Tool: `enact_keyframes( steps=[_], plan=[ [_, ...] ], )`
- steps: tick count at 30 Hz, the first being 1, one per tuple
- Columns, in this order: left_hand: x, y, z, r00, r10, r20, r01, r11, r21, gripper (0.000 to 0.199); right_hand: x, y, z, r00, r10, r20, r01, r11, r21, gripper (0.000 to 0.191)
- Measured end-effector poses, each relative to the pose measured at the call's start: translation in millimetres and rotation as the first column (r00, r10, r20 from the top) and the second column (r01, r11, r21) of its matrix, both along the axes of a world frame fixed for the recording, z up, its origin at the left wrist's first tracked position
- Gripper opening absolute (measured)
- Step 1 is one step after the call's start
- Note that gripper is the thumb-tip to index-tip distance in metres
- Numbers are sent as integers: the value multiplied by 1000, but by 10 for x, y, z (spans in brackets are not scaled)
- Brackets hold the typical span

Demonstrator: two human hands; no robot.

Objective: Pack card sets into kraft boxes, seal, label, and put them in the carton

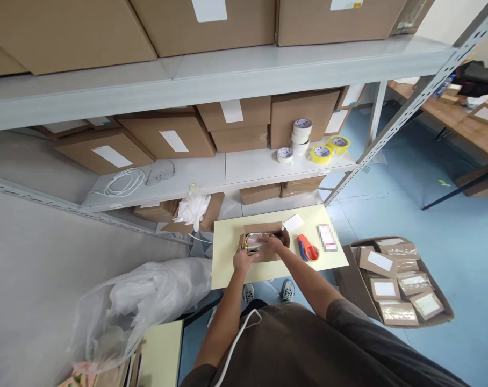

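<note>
A small open cardboard box (267,255) lies on the pale yellow table, its flaps up. Inside it is a light-coloured item (253,241), glossy like plastic wrap, with some yellow and red at its left end; what it is I cannot make out. My left hand (244,259) grips the box at its near left corner. Reaching in from the right, my right hand (271,243) rests on the contents with its fingers stretched out. A red and blue tape dispenser (307,248) lies to the right of the box, and a white card (293,222) sits behind it.
The yellow table (228,274) also bears a pixelated phone-like object (327,237). At right on the floor stands a large carton (351,277) of packed parcels. A plastic bag (147,293) bulges at left. Ahead, a shelf (203,174) holds boxes and tape rolls (320,155).
</note>
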State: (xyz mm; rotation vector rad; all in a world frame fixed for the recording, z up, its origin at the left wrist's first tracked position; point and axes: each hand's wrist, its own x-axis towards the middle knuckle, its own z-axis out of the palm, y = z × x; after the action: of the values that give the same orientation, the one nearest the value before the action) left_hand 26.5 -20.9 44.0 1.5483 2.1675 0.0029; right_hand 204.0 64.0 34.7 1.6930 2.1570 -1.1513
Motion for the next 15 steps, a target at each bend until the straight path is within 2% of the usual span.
enact_keyframes(
  steps=[2,7,12,15],
  plan=[
    [-13,16,-16,1000,1,10,-1,1000,-16,52,-51,91,-9,999,-34,41,35,999,-31,78],
    [-29,-17,-109,999,35,42,-34,999,-7,47,-272,181,-50,982,-94,162,109,990,-87,77],
    [-23,-87,-232,996,25,89,-30,998,60,36,-472,173,-195,955,-95,281,121,990,-75,74],
    [-5,-96,-263,995,18,98,-25,997,78,34,-527,191,-282,952,-106,287,124,991,-46,73]
  ],
)
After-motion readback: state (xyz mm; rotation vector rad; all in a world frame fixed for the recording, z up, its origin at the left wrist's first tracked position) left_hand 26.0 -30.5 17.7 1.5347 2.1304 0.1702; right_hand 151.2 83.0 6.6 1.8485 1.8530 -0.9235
